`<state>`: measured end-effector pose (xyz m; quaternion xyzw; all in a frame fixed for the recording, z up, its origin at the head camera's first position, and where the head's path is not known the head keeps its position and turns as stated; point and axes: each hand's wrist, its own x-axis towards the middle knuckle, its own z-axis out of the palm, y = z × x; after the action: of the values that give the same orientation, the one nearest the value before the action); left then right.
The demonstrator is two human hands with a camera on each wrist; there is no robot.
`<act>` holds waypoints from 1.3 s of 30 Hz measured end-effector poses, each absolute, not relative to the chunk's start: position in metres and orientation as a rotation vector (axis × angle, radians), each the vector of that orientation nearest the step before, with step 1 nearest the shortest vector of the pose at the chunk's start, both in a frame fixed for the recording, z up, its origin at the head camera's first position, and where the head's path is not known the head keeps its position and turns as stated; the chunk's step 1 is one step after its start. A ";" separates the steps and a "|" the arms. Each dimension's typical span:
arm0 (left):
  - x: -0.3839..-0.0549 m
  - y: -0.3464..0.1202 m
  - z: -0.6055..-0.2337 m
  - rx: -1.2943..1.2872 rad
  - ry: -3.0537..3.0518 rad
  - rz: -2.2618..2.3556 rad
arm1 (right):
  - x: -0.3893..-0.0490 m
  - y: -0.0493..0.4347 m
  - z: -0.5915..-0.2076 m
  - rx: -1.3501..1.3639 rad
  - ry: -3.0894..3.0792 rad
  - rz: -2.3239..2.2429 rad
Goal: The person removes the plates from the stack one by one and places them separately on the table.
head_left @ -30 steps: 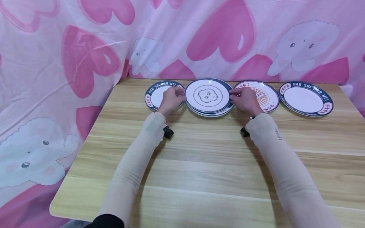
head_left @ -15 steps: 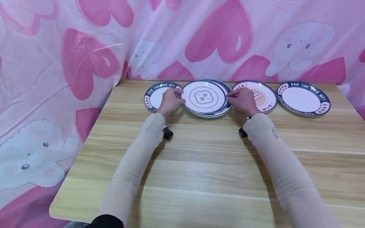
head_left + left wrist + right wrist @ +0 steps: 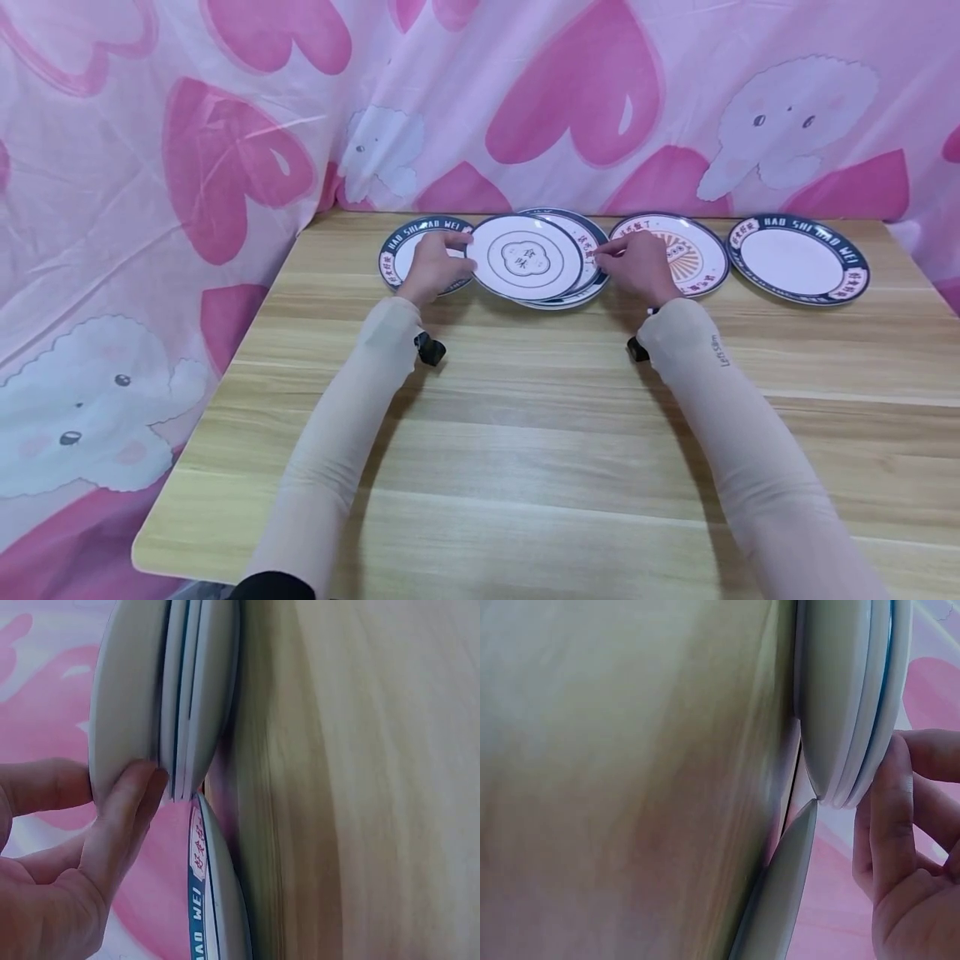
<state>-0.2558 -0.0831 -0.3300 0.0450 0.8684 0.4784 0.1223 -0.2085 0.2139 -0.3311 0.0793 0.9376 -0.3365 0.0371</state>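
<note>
1. The left hand (image 3: 433, 267) is clamped on the left rim of the top plate (image 3: 525, 258), which lies over the lower plates (image 3: 588, 242) of the middle stack, off-centre to the left.
2. That pinch takes only the edge, so the top plate could tip or slip if the fingers loosen while its far side lacks support.
3. The right hand (image 3: 637, 265) bends its fingers at the stack's right rim, apart from the top plate's right edge; I cannot tell whether it grips or merely touches. A push from it could make the lower plates slide on one another.
4. Moved left and low, the top plate could knock the left plate (image 3: 408, 246), close beside the stack; the right wrist could jog the orange-patterned plate (image 3: 686, 254).
5. The hands cover parts of the left plate and the orange-patterned plate.
6. The lower plates are hard to count, their rims being packed together in both wrist views.
7. The counter (image 3: 480, 433) runs out of the head view's bottom edge.
</note>
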 end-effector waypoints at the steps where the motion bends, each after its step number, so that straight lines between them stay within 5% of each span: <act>1: -0.256 -0.085 -0.330 0.124 2.530 1.397 | -0.209 0.214 -0.331 0.247 2.874 -1.028; 39: -0.244 -0.160 -0.332 -0.075 2.363 1.489 | -0.209 0.210 -0.328 0.197 2.855 -0.972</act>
<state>-0.2444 -0.1597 -0.3317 -0.0263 0.8330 0.5250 0.1730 -0.2090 0.2103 -0.3276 0.0651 0.9430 -0.3210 0.0596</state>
